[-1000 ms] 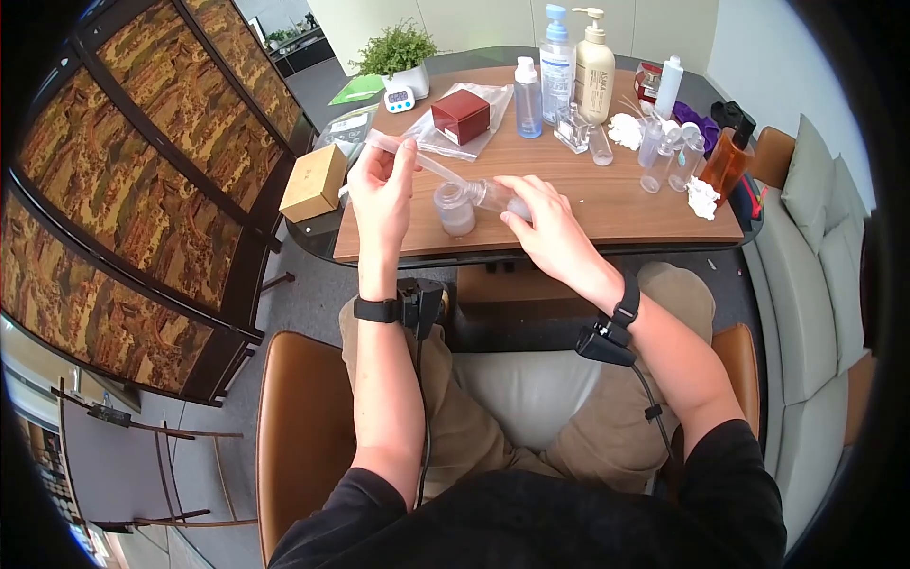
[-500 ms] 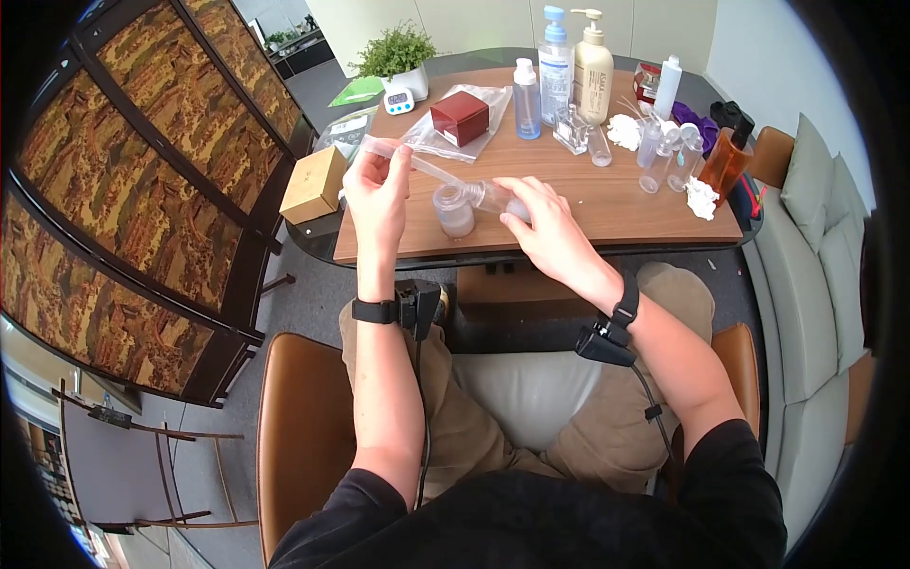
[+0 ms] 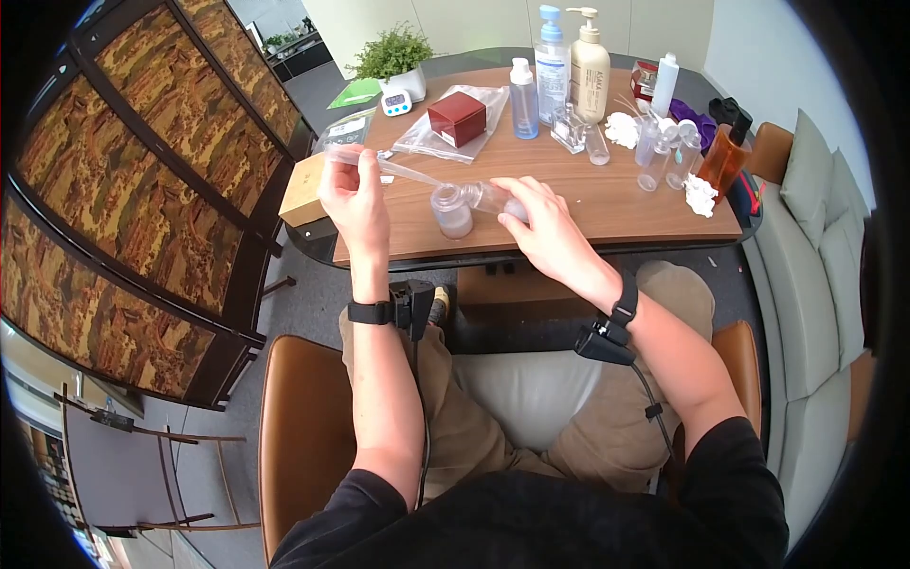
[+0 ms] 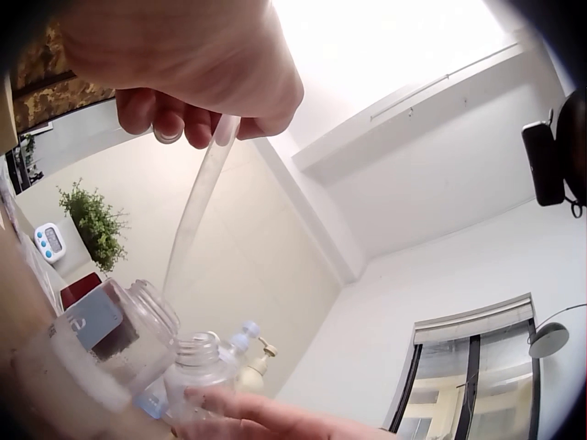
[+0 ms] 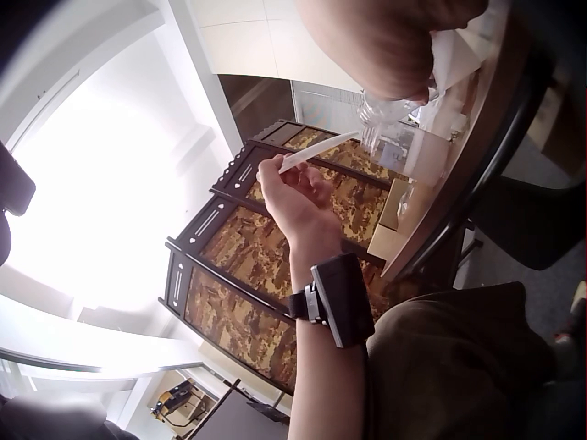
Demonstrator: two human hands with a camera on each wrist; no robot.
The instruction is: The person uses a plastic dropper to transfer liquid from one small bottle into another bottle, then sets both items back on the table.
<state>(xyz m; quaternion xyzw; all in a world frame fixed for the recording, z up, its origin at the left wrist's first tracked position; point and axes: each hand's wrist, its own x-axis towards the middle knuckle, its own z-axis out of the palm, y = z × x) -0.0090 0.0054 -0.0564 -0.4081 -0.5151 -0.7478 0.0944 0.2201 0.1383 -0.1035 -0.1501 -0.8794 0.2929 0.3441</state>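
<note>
My left hand pinches a translucent plastic dropper by its bulb end, held up at the table's left side. Its thin tip slants down rightward to the mouths of two clear containers. One is a wide-mouthed clear bottle standing upright, with whitish contents low inside, as the left wrist view also shows. Beside its rim, a smaller clear bottle lies tilted with its threaded neck toward it. My right hand grips that smaller bottle round its body, covering most of it.
Behind stand a dark red box on a plastic bag, a blue spray bottle and a cream pump bottle. Several small clear bottles and an amber bottle are at the right. A cardboard box sits at the left edge.
My left hand has moved left with the dropper, drawing its tip back leftward from the tilted bottle's neck. The right hand and both bottles have stayed nearly in place.
</note>
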